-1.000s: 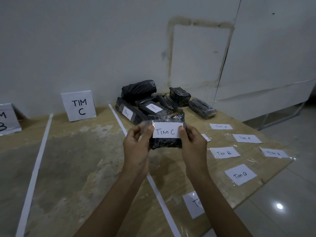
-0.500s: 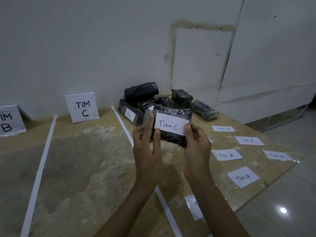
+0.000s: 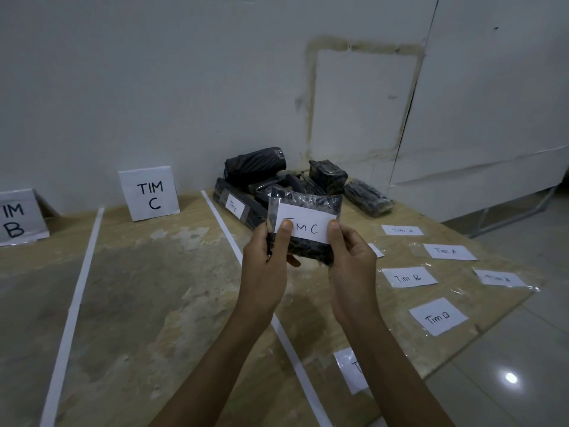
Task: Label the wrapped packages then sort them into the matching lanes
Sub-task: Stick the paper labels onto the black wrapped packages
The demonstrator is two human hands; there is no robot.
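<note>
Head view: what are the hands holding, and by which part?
A black wrapped package: left hand grips its left end, right hand its right end, thumbs on the TIM C label.

TIM B sign (image 3: 20, 218) cut by left edge; forearm (image 3: 394, 365) half hides one label (image 3: 348, 371)

Black wrapped package (image 3: 311, 249), white label (image 3: 308, 226) with black lettering, mottled tan table (image 3: 172, 288).

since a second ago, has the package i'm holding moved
Yes, slightly: the held package has risen against the pile of black packages behind it, covering more of it, and tilted down to the right.
</note>
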